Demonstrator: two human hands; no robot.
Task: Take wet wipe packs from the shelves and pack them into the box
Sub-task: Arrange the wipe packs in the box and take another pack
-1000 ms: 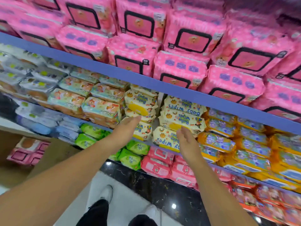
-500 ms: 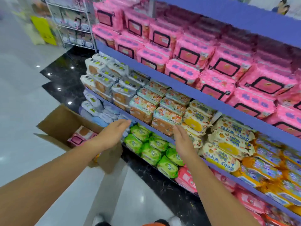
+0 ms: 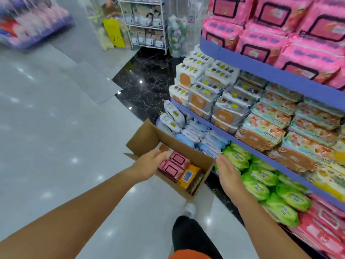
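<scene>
Two hands: both bare, both empty, stretched forward from the bottom edge of the view.
Left hand: fingers spread loosely, palm down, over the 9 o'clock rim of the box; nothing gripped; whether the fingertips touch the white pack below cannot be told.
Right hand: flat and wide, palm turned inward, just past the 3 o'clock corner of the box, in front of the green packs; holding nothing.
Box: brown cardboard, flaps up, on the pale floor at the foot of the shelves, near centre frame.
Box contents: pink packs with dark-framed labels in the middle, an orange pack toward 5 o'clock, a white pack with a brown lid toward 10 o'clock, partly under the left fingers.
Shelves: blue-edged, filling the frame from 1 to 5 o'clock.
Top tier: large pink packs.
Middle tier: silver-and-orange packs at the near end, teal-and-orange packs toward 3 o'clock.
Bottom tier: blue packs just behind the box, green packs at 4 o'clock, pink-red packs at 5 o'clock.
Far floor: white wire rack at 12 o'clock, well apart from the box.
Below: dark trouser leg and white shoe at 6 o'clock.
</scene>
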